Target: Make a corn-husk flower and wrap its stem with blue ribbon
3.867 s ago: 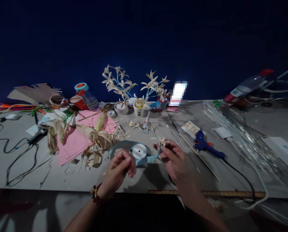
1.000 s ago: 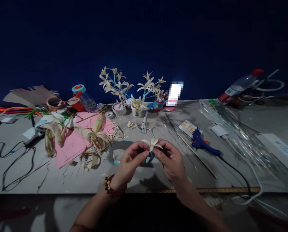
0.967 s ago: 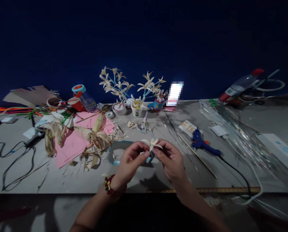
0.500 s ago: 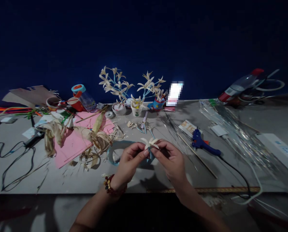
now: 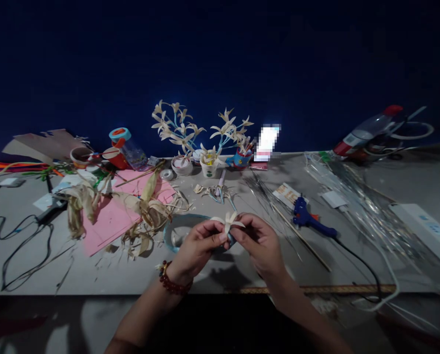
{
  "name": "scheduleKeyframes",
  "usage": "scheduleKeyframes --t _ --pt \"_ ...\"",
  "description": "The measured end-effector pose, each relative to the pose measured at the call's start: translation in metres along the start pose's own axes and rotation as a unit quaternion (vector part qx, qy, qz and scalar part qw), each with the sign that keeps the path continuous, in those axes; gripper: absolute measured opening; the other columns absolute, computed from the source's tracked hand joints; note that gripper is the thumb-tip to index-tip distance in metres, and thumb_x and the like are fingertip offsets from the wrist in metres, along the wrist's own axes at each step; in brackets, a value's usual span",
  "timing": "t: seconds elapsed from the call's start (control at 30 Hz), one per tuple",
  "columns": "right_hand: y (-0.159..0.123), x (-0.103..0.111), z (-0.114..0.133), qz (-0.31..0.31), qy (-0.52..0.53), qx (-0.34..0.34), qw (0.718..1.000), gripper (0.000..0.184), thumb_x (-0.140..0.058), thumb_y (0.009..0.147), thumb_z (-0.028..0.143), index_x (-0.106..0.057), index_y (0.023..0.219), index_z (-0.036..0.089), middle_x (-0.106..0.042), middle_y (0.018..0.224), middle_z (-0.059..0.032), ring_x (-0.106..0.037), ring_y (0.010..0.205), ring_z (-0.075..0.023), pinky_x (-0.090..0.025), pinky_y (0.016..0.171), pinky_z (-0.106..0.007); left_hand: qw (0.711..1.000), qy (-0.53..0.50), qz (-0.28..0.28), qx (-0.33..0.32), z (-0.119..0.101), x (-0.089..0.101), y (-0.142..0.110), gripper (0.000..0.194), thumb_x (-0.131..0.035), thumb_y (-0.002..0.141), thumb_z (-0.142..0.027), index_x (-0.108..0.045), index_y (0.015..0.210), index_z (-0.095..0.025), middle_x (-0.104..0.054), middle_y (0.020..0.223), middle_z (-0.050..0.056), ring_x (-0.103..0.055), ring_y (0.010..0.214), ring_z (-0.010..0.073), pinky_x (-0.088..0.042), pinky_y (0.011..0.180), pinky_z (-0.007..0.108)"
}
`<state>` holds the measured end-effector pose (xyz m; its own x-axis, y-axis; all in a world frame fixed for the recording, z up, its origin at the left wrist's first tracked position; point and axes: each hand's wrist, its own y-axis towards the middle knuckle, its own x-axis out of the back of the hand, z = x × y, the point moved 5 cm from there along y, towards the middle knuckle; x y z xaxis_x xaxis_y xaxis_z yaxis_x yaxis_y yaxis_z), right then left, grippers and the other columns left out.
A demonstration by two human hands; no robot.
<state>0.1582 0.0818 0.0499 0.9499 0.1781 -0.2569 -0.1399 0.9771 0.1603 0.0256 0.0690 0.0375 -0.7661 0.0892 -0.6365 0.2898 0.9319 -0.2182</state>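
Left hand (image 5: 197, 246) and right hand (image 5: 262, 244) pinching a pale flower (image 5: 229, 223) between them, just above the desk (image 5: 112, 280), blue tape (image 5: 165, 236) looped beside the left, glue gun (image 5: 312, 220) lying off to the right.

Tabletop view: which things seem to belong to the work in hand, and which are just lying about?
Probably belong:
- pale flower, held by left hand and right hand
- blue strip
- dried husks
- glue gun, unused now

Probably just lying about:
- tilted red-capped bottle
- red cup
- glowing screen
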Motion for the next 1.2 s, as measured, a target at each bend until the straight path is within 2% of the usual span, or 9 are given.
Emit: scheduleKeyframes --t 0.2,0.37,0.6,0.73,0.87,1.07,1.2 --pt "0.002 0.000 0.000 0.012 0.000 -0.042 0.999 0.016 -0.078 0.078 0.032 -0.067 0.079 0.020 -0.059 0.075 0.0007 -0.054 0.069 -0.0129 -0.045 0.064 -0.023 0.999 0.000 0.041 0.037 0.000 0.002 0.002 0.024 -0.087 0.067 -0.026 -0.070 0.074 -0.012 -0.066 0.064 0.002 -0.059 0.058 0.0087 -0.044 0.062 0.020" --pt "0.003 0.000 0.003 0.015 0.002 -0.040 0.999 0.014 -0.078 0.077 0.031 -0.068 0.076 0.020 -0.060 0.075 -0.0005 -0.056 0.071 -0.0147 -0.047 0.065 -0.025 0.998 0.002 0.054 0.035 -0.003 -0.002 0.002 0.020 -0.084 0.071 -0.026 -0.070 0.073 -0.012 -0.065 0.066 0.002 -0.058 0.059 0.0086 -0.043 0.062 0.020" --pt "0.003 0.003 -0.004 0.014 0.028 -0.031 0.999 0.013 -0.077 0.078 0.032 -0.070 0.082 0.023 -0.060 0.074 0.0006 -0.055 0.069 -0.0137 -0.046 0.064 -0.024 0.991 0.108 -0.013 -0.079 -0.003 0.002 -0.001 0.019 -0.076 0.080 -0.034 -0.071 0.083 -0.015 -0.066 0.075 0.002 -0.057 0.069 0.0119 -0.045 0.068 0.023" --pt "0.002 0.007 -0.009 -0.005 0.020 -0.040 0.999 0.011 -0.077 0.079 0.030 -0.069 0.082 0.023 -0.059 0.073 0.0024 -0.052 0.067 -0.0114 -0.044 0.063 -0.021 0.966 0.195 -0.060 -0.159 -0.006 0.005 -0.005 0.015 -0.071 0.084 -0.033 -0.071 0.088 -0.019 -0.066 0.080 0.002 -0.056 0.075 0.0132 -0.045 0.071 0.024" --pt "0.001 0.005 -0.008 -0.025 -0.001 -0.043 0.999 0.013 -0.077 0.079 0.030 -0.069 0.086 0.023 -0.061 0.074 0.0026 -0.054 0.067 -0.0107 -0.046 0.062 -0.020 0.943 0.249 -0.071 -0.206 -0.009 0.003 -0.007 0.015 -0.068 0.087 -0.034 -0.072 0.087 -0.019 -0.067 0.083 0.003 -0.057 0.078 0.0150 -0.046 0.074 0.025" --pt "0.002 -0.001 0.003 -0.047 -0.021 -0.027 0.998 0.017 -0.078 0.076 0.030 -0.066 0.086 0.021 -0.063 0.074 0.0021 -0.057 0.065 -0.0117 -0.049 0.061 -0.022 0.979 0.127 -0.059 -0.148 -0.002 0.001 -0.004 0.017 -0.071 0.084 -0.034 -0.069 0.083 -0.017 -0.062 0.071 0.001 -0.054 0.067 0.0123 -0.044 0.067 0.024" --pt "0.002 -0.001 0.006 -0.049 -0.032 -0.028 0.998 0.017 -0.078 0.077 0.028 -0.063 0.081 0.021 -0.061 0.069 0.0035 -0.056 0.061 -0.0110 -0.048 0.059 -0.022 0.987 0.082 -0.056 -0.127 -0.001 -0.001 -0.004 0.014 -0.072 0.083 -0.031 -0.068 0.080 -0.017 -0.062 0.069 0.000 -0.054 0.065 0.0118 -0.043 0.068 0.024"
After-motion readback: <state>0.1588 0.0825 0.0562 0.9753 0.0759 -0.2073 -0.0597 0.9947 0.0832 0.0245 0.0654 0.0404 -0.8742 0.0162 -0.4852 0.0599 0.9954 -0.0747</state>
